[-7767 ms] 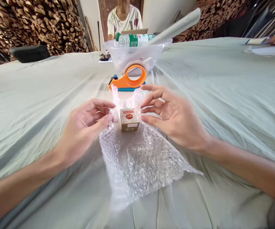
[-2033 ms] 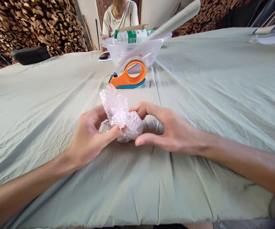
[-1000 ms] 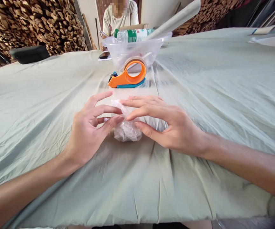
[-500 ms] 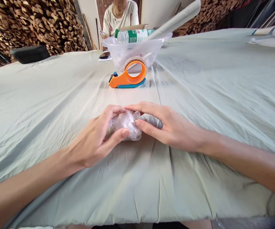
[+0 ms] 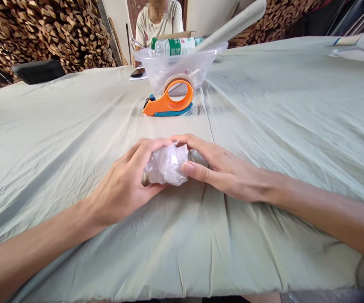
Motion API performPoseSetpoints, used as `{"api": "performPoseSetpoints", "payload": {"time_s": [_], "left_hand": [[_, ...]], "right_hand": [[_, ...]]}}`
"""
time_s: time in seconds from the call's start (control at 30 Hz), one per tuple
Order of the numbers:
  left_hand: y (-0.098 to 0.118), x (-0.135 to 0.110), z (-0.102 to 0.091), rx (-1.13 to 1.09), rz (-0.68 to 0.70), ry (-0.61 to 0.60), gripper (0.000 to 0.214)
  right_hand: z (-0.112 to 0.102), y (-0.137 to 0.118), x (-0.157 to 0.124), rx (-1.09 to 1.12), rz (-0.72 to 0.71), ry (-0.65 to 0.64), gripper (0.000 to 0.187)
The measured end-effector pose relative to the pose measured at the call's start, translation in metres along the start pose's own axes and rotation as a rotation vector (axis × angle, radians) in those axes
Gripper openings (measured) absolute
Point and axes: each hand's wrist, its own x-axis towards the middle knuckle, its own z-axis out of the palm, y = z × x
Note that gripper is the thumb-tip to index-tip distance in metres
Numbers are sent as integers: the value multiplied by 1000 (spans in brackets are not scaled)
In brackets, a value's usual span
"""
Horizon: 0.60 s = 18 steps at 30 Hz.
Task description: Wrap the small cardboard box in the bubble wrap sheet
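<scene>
A small bundle of bubble wrap (image 5: 166, 165) rests on the pale green tablecloth (image 5: 74, 126) in front of me; the little box inside it is hidden. My left hand (image 5: 128, 185) is wrapped round the bundle's left side, fingers curled over its top. My right hand (image 5: 216, 168) presses against the right side, thumb on the wrap and fingers over the back. Beyond the hands lies an orange tape dispenser (image 5: 169, 101).
A clear plastic bowl (image 5: 182, 67) behind the dispenser holds a water bottle (image 5: 175, 46) and a grey paper roll (image 5: 232, 27). A phone (image 5: 136, 73) lies beside it. A person sits across the table (image 5: 158, 21). Stacked firewood (image 5: 43, 33) lines the back.
The flat sheet with the small box on it has been rolled into a tight bundle. Over the last second both hands closed from spread fingers to gripping the bundle.
</scene>
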Motion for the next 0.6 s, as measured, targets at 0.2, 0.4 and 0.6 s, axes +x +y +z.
{"api": "performPoseSetpoints", "payload": {"time_s": [0.2,0.4,0.6], "left_hand": [[0,2,-5,29,295,5,71],[1,5,-10,-77,272,-136,64],[-5,7,-7,-101,250,-49,48]], "right_hand": [[5,-5,-2,44,-134,64,86],[7,6,-1,-91,-208,128,83],[10,6,0,-100,-223,81,73]]}}
